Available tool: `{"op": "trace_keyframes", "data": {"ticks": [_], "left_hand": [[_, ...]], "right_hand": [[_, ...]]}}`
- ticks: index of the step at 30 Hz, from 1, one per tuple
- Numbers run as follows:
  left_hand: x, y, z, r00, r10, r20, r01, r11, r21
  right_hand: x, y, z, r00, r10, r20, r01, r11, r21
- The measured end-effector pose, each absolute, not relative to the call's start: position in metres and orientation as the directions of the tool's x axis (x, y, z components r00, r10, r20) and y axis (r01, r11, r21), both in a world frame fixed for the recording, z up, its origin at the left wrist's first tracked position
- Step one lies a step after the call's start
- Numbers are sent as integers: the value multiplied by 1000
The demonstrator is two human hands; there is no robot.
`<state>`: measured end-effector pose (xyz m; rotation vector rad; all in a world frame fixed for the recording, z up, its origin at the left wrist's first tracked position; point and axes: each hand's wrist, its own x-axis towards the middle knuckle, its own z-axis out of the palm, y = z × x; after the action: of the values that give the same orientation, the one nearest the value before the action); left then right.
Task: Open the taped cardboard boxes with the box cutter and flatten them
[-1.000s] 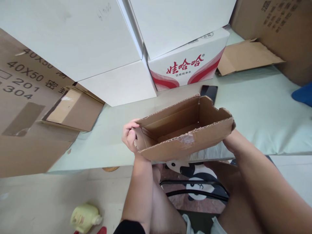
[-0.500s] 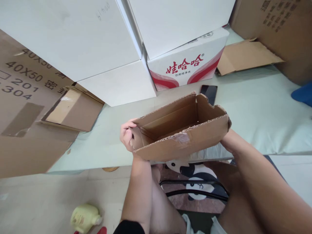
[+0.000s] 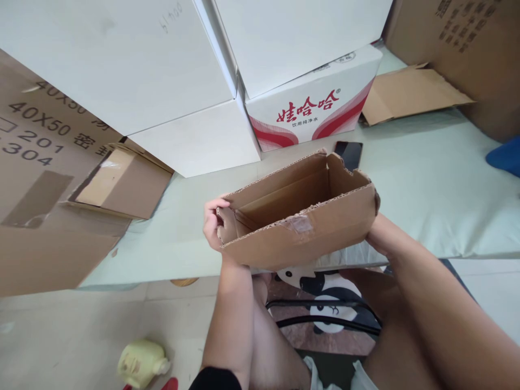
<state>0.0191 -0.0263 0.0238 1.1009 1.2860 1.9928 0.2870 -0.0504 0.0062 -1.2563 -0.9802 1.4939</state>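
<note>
I hold a small open brown cardboard box [image 3: 300, 238] above the front edge of a pale green surface [image 3: 426, 184]. The box is empty, with ragged top edges and a scrap of clear tape on its near wall. My left hand [image 3: 212, 225] grips its left end, fingers curled over the end flap. My right hand [image 3: 376, 235] holds the right end from below; its fingers are mostly hidden behind the box.
Large white boxes [image 3: 134, 70] and a red-printed white carton [image 3: 312, 105] stand behind. A dark phone [image 3: 350, 153] lies by the carton. Brown cartons [image 3: 49, 179] lean at left, flat cardboard [image 3: 406, 95] at back right. A yellow bottle [image 3: 142, 362] lies on the floor.
The box has shifted slightly left and tilted a little more toward me; both hands moved with it.
</note>
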Motion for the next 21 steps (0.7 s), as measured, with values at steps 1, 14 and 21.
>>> {"op": "trace_keyframes", "data": {"ticks": [1, 14, 21], "left_hand": [[20, -26, 24, -526, 783, 333, -12, -399, 917], [39, -31, 44, -230, 958, 172, -413, -256, 874], [39, -30, 44, -238, 959, 154, -377, -238, 895]], "right_hand": [[287, -51, 5, -41, 955, -295, -163, -298, -941], [283, -47, 9, 162, 881, -445, -285, -390, -876], [286, -48, 8, 159, 879, -450, -301, -391, -870]]}}
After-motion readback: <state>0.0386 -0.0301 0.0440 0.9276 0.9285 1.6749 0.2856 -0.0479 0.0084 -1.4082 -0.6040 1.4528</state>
